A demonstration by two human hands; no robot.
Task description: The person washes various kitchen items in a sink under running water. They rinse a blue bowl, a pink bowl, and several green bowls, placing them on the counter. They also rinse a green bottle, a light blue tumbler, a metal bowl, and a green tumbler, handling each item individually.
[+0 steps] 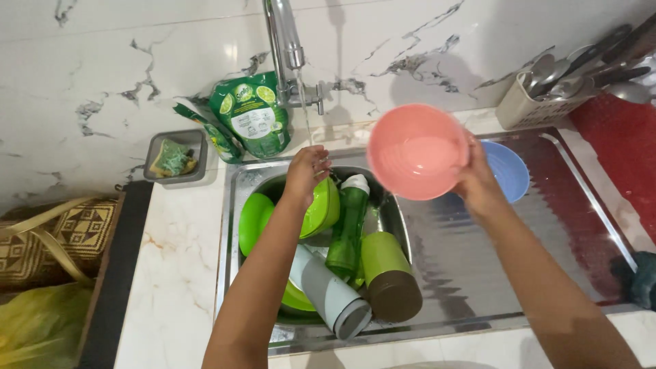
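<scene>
My right hand [478, 183] grips the rim of a pink plastic bowl [415, 150], held tilted above the steel draining board with its inside facing me. My left hand [306, 171] reaches over the sink basin under the thin stream of water from the tap [285, 42]; it holds nothing and its fingers are loosely bent. Below it lie green bowls [321, 208], a green plate [254, 217], a green bottle with a white cap [348, 225], a grey and white flask [331, 294] and an olive flask with a brown lid [388, 273].
A blue bowl [509, 169] rests on the draining board [478, 266] behind the pink one. A green soap pouch [251, 119] and a sponge tray [174, 158] stand at the wall. A cutlery holder [547, 92] stands at the back right, a woven bag [48, 239] at the left.
</scene>
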